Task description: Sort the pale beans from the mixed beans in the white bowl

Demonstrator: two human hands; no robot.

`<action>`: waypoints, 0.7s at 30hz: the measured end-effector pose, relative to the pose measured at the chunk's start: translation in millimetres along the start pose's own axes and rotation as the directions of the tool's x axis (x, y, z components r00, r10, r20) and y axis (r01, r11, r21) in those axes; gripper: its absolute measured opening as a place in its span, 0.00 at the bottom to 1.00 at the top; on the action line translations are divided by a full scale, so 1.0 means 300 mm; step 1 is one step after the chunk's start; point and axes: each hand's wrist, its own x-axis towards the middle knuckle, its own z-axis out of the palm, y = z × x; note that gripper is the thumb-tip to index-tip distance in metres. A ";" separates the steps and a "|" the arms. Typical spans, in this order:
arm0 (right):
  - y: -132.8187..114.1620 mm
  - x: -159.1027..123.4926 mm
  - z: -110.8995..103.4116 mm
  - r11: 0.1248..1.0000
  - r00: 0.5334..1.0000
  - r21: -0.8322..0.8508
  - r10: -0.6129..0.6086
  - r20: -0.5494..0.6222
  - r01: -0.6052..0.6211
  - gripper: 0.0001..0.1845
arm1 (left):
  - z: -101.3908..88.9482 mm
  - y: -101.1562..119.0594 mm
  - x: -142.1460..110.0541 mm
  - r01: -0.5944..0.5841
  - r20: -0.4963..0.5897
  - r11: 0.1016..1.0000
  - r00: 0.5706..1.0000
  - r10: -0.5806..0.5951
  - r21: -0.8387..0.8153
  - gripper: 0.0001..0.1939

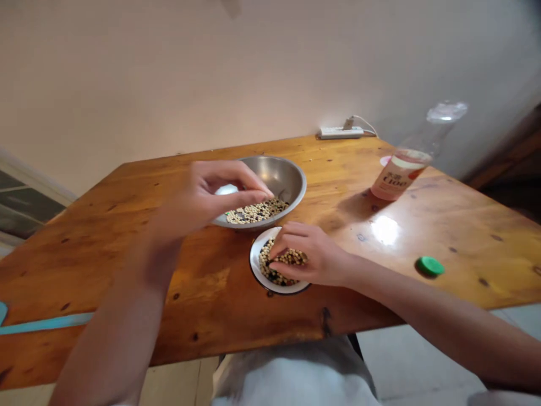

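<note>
A steel bowl (291, 177) with pale beans (257, 212) in its bottom stands near the middle of the wooden table (127, 225). My left hand (211, 194) hovers over its near rim, fingertips pinched together above the beans. Just in front sits a small white dish (256, 265) filled with mixed pale and dark beans. My right hand (308, 254) rests in that dish, fingers curled down into the beans.
A clear plastic bottle (406, 169) with a pink label stands uncapped at the right. Its green cap (430, 265) lies near the table's front right edge. A white power strip (340, 132) lies against the back wall. A blue strip (46, 323) lies at the front left.
</note>
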 end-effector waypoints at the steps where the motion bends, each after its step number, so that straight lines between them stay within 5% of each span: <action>1: -0.004 0.003 0.002 0.993 0.999 -0.107 -0.036 0.037 0.040 0.08 | 0.001 0.005 -0.013 -0.012 -0.056 1.000 0.998 0.012 -0.008 0.06; 5: -0.025 0.008 -0.009 0.936 0.979 -0.352 0.071 0.191 0.001 0.11 | 0.025 0.025 -0.088 -0.052 -0.268 0.998 0.962 0.055 0.018 0.09; 9: -0.081 -0.010 -0.046 0.909 0.952 -0.385 0.244 0.183 -0.158 0.12 | 0.072 0.048 -0.180 -0.050 -0.258 0.996 0.964 0.067 0.072 0.10; 12: -0.145 -0.039 -0.062 0.946 0.951 -0.090 0.308 -0.034 -0.310 0.14 | 0.114 0.063 -0.244 -0.030 -0.245 0.993 0.968 0.058 0.116 0.10; 14: -0.183 -0.060 -0.057 0.936 0.937 0.181 0.327 -0.123 -0.302 0.15 | 0.139 0.071 -0.279 -0.002 -0.236 0.994 0.971 0.029 0.113 0.11; 17: -0.218 -0.077 -0.032 0.848 0.929 0.454 0.354 -0.104 -0.273 0.12 | 0.162 0.083 -0.316 0.049 -0.185 0.993 0.982 -0.030 0.103 0.12; 21: -0.225 -0.076 0.006 0.781 0.895 0.549 0.429 -0.121 -0.300 0.09 | 0.175 0.092 -0.331 0.088 -0.151 0.988 0.986 -0.069 0.126 0.12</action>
